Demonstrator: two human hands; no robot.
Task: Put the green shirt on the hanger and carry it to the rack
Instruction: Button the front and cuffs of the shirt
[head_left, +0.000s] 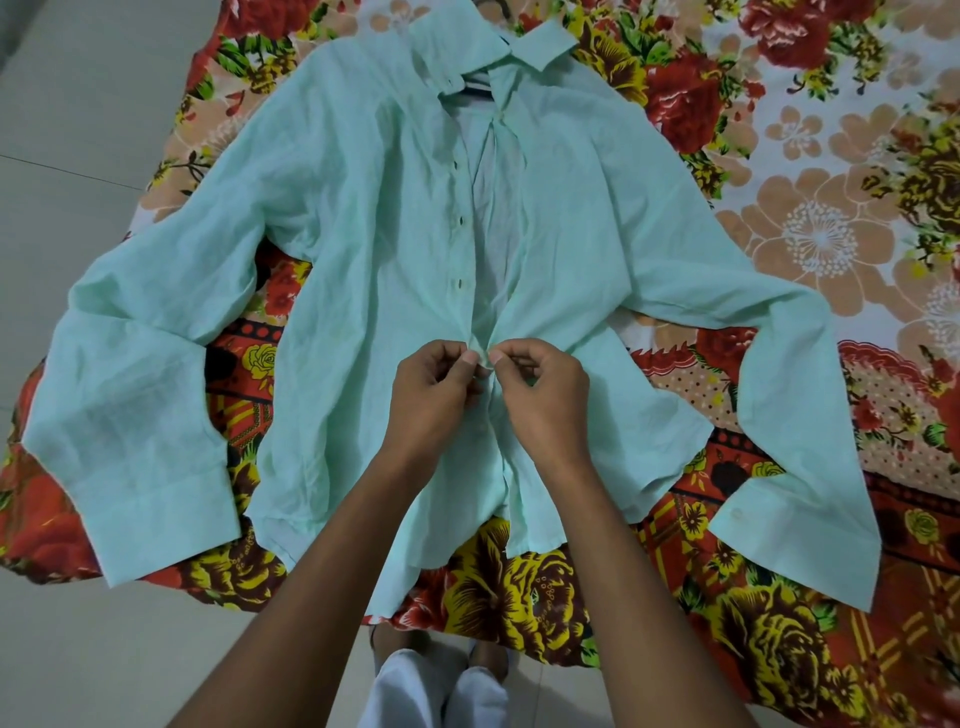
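Fingers (470, 358) of your left hand (431, 395) and right hand (540, 395) pinch the green shirt (363, 208) at a button. Pull hard and it may slip off the hanger (475, 88).

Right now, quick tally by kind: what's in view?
Green shirt: 1, lying front up on the sheet
Hanger: 1, only a dark bit showing inside the collar
Floral bedsheet: 1
Hands: 2, left hand and right hand, both pinching the shirt front
Total: 5
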